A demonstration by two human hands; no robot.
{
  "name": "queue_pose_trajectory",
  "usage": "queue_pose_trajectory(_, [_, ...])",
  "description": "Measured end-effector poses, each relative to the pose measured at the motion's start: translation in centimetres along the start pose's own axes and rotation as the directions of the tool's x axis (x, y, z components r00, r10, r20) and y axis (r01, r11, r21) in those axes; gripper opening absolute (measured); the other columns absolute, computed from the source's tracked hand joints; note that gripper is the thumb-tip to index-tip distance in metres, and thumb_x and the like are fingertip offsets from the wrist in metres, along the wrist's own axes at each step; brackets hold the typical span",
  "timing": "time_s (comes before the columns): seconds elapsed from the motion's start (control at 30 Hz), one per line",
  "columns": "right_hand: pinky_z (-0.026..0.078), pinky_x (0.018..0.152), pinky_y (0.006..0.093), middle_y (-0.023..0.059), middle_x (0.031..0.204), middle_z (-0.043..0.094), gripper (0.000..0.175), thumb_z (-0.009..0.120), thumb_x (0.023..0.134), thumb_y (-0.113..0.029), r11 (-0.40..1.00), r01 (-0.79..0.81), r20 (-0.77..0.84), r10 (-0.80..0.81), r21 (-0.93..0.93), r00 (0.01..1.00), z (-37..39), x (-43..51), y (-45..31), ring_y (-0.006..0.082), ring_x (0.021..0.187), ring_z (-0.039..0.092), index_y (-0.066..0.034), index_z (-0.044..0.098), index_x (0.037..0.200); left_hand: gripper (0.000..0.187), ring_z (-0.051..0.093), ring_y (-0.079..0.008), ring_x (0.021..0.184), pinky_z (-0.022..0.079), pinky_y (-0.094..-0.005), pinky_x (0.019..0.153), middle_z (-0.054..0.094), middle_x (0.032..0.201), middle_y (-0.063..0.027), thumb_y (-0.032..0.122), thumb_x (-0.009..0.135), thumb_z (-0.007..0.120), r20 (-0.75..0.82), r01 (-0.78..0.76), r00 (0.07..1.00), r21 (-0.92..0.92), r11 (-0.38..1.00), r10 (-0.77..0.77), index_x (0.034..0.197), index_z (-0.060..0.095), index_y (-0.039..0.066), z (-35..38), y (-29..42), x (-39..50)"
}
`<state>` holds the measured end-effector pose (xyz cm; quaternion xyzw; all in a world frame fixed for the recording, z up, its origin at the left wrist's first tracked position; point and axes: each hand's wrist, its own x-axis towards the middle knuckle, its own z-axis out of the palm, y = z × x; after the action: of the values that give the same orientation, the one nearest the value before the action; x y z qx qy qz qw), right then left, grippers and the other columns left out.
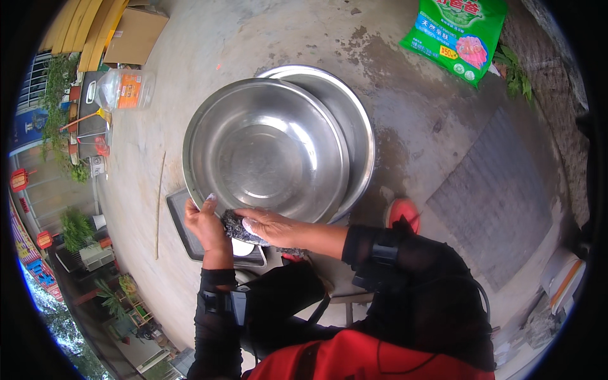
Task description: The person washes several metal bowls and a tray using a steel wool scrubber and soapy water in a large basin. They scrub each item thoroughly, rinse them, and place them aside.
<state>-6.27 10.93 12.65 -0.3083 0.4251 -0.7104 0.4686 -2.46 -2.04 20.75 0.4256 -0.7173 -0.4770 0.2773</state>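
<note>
A large stainless-steel basin (259,156) is tilted over a second metal basin (363,142), which shows behind it at the upper right. With its thumb on the inner side, my left hand (206,223) grips the lower-left rim of the top basin. My right hand (270,228) presses a dark grey, fuzzy scrubbing pad (232,224) against the near rim, close beside the left hand. White matter, perhaps foam or a wrapping, shows on both thumbs. Under the hands lies a dark rectangular tray (183,228) with a white round thing (242,247) partly hidden in it.
A green detergent bag (451,38) lies at the upper right, near a grey mat (498,199). A clear plastic jug (126,89) and a cardboard box (137,35) stand at the upper left. A thin stick (160,204) lies on the concrete. My red shoe (403,214) is right of the basins.
</note>
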Motion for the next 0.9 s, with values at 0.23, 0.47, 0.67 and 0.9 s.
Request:
queue_pose_trajectory(0.23, [0.038,0.095,0.0408,0.0122,0.119,0.047,0.061,0.063,0.084,-0.03,0.833,0.0,0.072,0.048,-0.554,0.996,-0.4,-3.1,-0.1,0.0321,0.111,0.043,-0.0106,0.039,0.137,0.015,0.056,-0.0113,0.074,0.046,-0.0254,0.07,0.063,0.086,-0.0063,-0.008,0.076,0.055,-0.049,0.015,0.999,0.046,0.999,-0.013,0.089,0.059,-0.002,0.1,-0.3,0.1])
queue_pose_trajectory(0.47, [0.035,0.087,0.0419,0.0028,0.113,0.05,0.054,0.064,0.082,-0.035,0.652,0.026,0.194,0.186,-0.758,0.963,-5.9,-6.0,1.6,0.0237,0.11,0.042,-0.0183,0.046,0.13,0.019,0.058,-0.014,0.076,0.046,-0.0262,0.071,0.063,0.089,-0.0089,-0.009,0.076,0.053,-0.051,0.05,0.998,0.075,0.996,-0.046,0.094,0.058,-0.004,0.2,-1.0,-0.1])
queue_pose_trajectory(0.67, [0.037,0.089,0.0433,0.0054,0.116,0.049,0.053,0.065,0.082,-0.035,0.686,0.022,0.1,0.075,-0.728,0.992,-1.5,-4.2,0.5,0.0266,0.109,0.044,-0.0133,0.047,0.127,0.02,0.058,-0.0156,0.075,0.047,-0.0278,0.07,0.062,0.088,-0.0098,-0.009,0.076,0.053,-0.069,0.081,0.995,0.083,0.993,-0.075,0.096,0.056,-0.006,0.4,-0.8,-0.3])
queue_pose_trajectory(0.9, [0.041,0.086,0.0446,0.008,0.114,0.049,0.042,0.065,0.083,-0.033,0.72,-0.007,0.135,0.14,-0.693,0.981,-1.3,-2.4,0.2,0.0292,0.105,0.047,-0.0112,0.05,0.116,0.025,0.058,-0.0172,0.078,0.048,-0.0314,0.072,0.062,0.089,-0.0101,-0.01,0.075,0.054,-0.061,0.125,0.991,0.115,0.986,-0.118,0.1,0.056,-0.006,-0.1,-1.5,-0.7])
